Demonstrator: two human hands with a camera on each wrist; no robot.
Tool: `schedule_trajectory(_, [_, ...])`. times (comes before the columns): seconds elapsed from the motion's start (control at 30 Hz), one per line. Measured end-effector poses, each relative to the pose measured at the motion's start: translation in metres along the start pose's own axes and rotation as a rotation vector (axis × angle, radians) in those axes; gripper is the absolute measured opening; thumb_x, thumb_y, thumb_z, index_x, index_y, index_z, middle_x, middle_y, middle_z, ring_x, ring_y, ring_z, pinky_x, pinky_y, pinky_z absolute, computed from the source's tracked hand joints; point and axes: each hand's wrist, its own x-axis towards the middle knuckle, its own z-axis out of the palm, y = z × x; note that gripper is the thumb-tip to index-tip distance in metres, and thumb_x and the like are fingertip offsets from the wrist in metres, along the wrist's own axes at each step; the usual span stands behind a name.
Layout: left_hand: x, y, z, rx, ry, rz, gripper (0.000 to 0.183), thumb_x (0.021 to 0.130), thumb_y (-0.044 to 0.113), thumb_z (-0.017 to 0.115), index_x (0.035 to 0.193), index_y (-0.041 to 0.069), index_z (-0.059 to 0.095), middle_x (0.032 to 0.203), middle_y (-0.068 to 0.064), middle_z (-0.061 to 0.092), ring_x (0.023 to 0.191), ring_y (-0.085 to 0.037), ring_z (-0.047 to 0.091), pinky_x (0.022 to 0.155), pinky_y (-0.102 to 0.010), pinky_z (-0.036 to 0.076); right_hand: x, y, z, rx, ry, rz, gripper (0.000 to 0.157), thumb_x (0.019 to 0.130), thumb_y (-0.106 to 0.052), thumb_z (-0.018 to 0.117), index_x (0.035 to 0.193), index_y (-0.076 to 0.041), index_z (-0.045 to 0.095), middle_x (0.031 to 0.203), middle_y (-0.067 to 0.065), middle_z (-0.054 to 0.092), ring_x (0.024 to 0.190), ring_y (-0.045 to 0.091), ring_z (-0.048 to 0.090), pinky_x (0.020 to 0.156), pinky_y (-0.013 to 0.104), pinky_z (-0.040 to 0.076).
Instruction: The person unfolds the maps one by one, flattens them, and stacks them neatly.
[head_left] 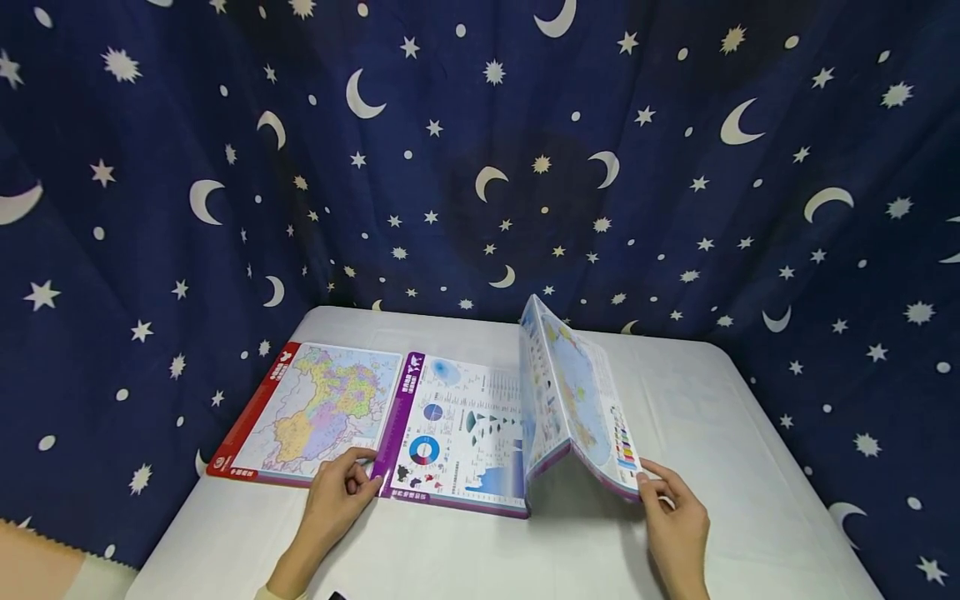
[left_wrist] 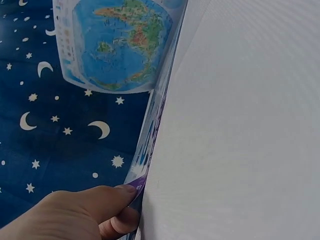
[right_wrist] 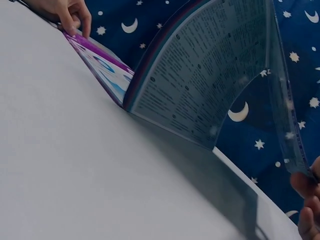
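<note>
A purple-edged folding world map [head_left: 465,454] lies partly unfolded on the table. Its left panel is flat, with charts and a blue ring diagram. The other panels rise into a peaked fold, and the right one carries a blue world map [head_left: 581,392]. My left hand [head_left: 337,497] pinches the lower left corner at the purple strip [left_wrist: 138,184] between thumb and finger. At the opposite end, my right hand [head_left: 677,527] pinches the lower right corner of the raised panel. From the right wrist view, the panel's text-covered underside [right_wrist: 195,75] shows, bowed above the table.
A red-edged map of China [head_left: 326,408] lies flat to the left, right beside the purple strip. White cloth covers the table [head_left: 757,467]. Dark blue curtains [head_left: 450,167] with moons and stars stand behind and at both sides. A small dark object [head_left: 337,596] peeks in at the bottom edge.
</note>
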Motion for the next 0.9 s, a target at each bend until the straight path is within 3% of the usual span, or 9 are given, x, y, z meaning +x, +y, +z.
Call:
schedule_trajectory(0.37, [0.0,-0.002,-0.001,0.008,-0.01,0.006,0.038,0.076,0.003,0.09,0.11,0.01,0.075,0.061,0.027,0.053,0.054,0.005,0.042,0.079,-0.026,0.032,0.011,0.015,-0.028,-0.068,0.149,0.091,0.025,0.101,-0.017,0.068,0.124,-0.009,0.075,0.069,-0.032,0.062,0.067,-0.008,0.053,0.058,0.008,0.041])
schedule_trajectory(0.9, [0.0,0.002,-0.001,0.03,-0.015,-0.02,0.038,0.076,0.003,0.091,0.11,0.011,0.075,0.062,0.026,0.052,0.057,0.004,0.042,0.08,-0.028,0.032,0.031,0.049,-0.069,-0.147,0.214,0.186,0.036,0.103,-0.024,0.065,0.134,-0.006,0.067,0.062,-0.045,0.05,0.047,-0.01,0.049,0.047,0.013,0.039])
